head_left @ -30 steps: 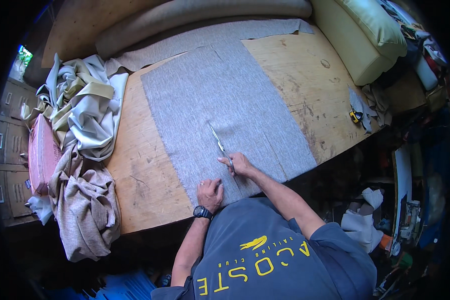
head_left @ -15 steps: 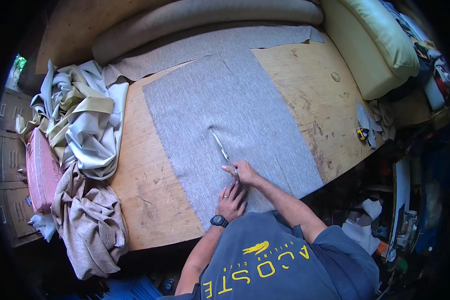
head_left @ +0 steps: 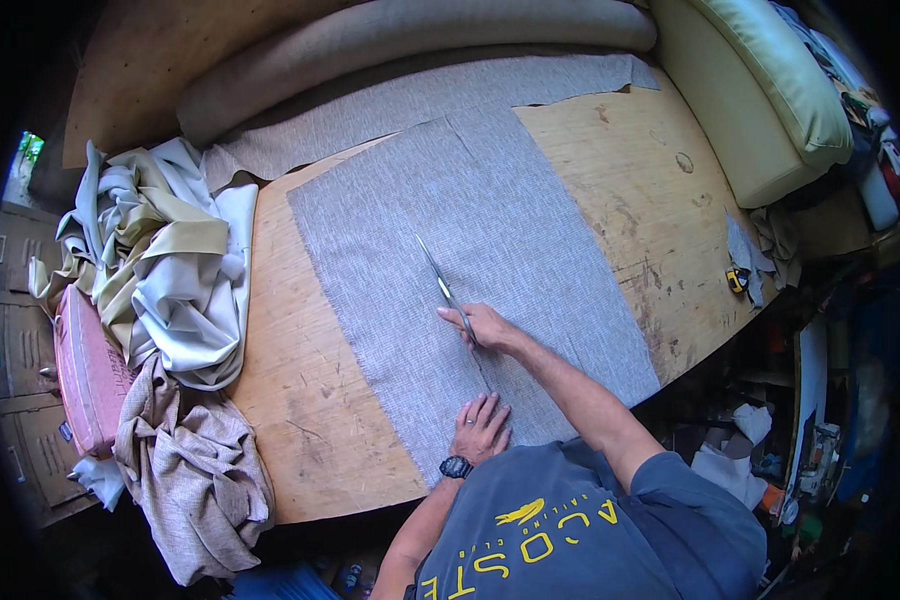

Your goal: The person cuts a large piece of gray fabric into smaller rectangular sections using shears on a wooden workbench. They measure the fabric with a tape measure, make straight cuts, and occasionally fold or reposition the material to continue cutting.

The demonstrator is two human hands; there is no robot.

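A grey woven fabric sheet (head_left: 490,210) lies flat across a wooden worktable (head_left: 290,390). My right hand (head_left: 485,325) grips long metal scissors (head_left: 436,276), whose blades point away from me along the middle of the fabric. A cut line runs in the cloth from the near edge up to the scissors. My left hand (head_left: 480,428), with a black wristwatch, presses flat on the fabric near the table's front edge, just left of the cut.
A heap of beige and cream cloth (head_left: 165,270) sits on the table's left end, with a pink cushion (head_left: 88,370) beside it. A fabric roll (head_left: 400,40) lies along the far edge. A pale green cushion (head_left: 760,100) is at right, and a yellow tape measure (head_left: 737,280) lies below it.
My right hand and the scissors have moved farther along the fabric, away from me, lengthening the cut. My left hand stays flat near the front edge.
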